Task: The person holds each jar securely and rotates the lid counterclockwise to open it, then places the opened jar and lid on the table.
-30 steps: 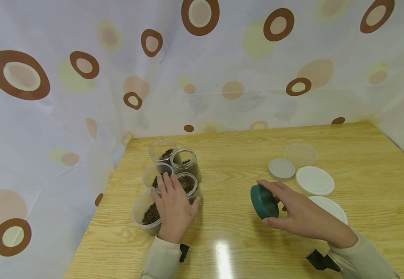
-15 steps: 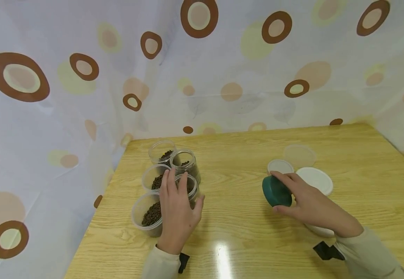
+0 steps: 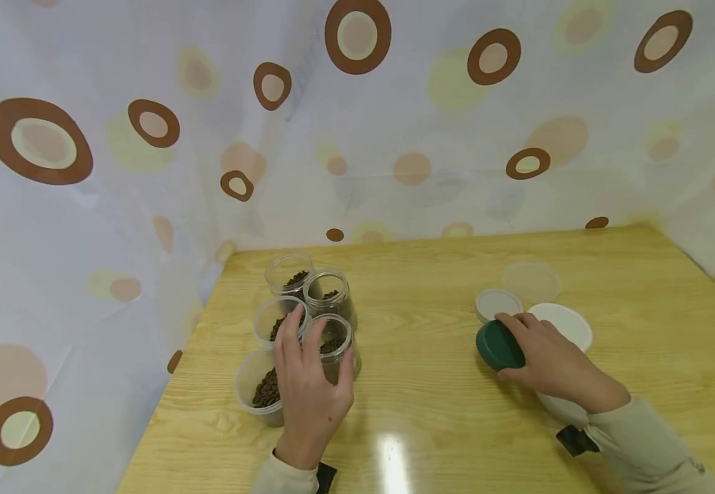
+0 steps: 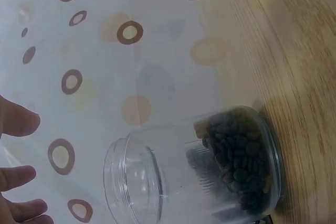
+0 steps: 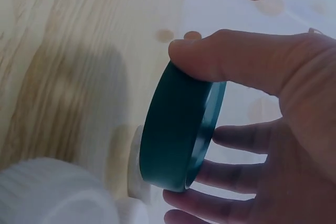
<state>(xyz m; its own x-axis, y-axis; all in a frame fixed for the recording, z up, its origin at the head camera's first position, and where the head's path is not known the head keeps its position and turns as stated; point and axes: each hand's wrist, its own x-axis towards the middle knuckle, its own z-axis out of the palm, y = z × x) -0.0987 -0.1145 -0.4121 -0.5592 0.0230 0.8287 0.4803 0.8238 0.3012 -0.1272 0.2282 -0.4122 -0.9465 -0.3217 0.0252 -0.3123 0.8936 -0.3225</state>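
Observation:
My right hand pinches a green round lid by its rim, tilted above the table beside the white lids. In the right wrist view the thumb presses one edge of the lid and fingertips support the opposite side. My left hand hovers with spread, slightly bent fingers beside a clear screw-top jar. Dark brown pellets partly fill this lidless jar. In the left wrist view its fingers stand apart from the jar's mouth. Part of a plastic tub of pellets is hidden behind the left hand.
Behind stand another clear jar and lidless tubs with pellets. On the right lie a small pale lid, a white lid and a translucent lid. Another white lid is partly under the right hand. A patterned sheet hangs behind.
My right hand has carried the green lid to the right, close to the pale lids. My left hand has drawn back a little from over the containers, uncovering more of the near jar.

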